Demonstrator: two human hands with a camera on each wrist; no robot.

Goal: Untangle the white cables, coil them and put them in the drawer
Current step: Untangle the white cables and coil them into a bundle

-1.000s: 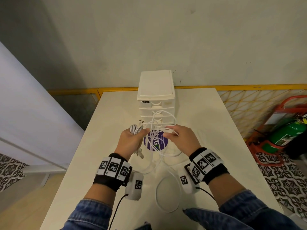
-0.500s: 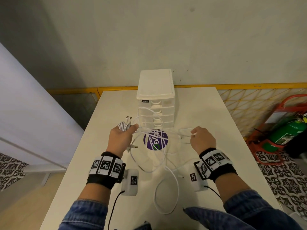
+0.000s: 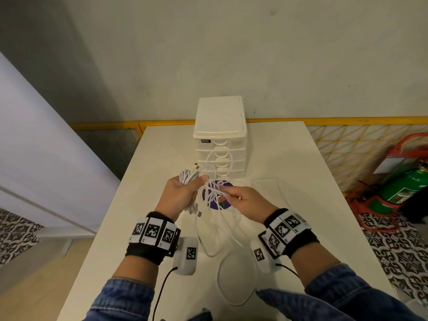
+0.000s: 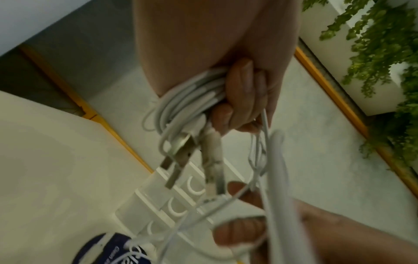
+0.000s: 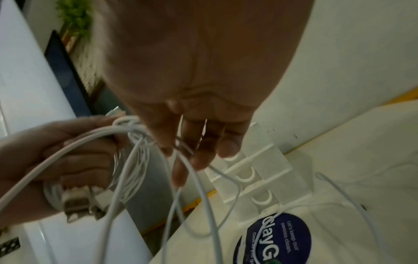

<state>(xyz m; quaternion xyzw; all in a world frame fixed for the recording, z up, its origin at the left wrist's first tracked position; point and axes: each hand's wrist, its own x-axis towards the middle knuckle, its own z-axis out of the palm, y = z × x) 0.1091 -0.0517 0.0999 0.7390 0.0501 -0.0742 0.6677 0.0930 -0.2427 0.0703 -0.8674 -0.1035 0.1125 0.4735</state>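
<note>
The round purple sticker, at the lower right of the right wrist view, reads "layG" in large white letters and "Let's keep our premises clean." smaller. The black label on the drawer unit at frame centre ends in "box".

Looks like an office or utility corner: plain white table against a bare wall, small plastic drawer unit, green fire extinguisher in red stand, yellow mesh railing, patterned floor tiles.

White cables, a cream drawer box and table, a purple sticker, blue sleeves.
</note>
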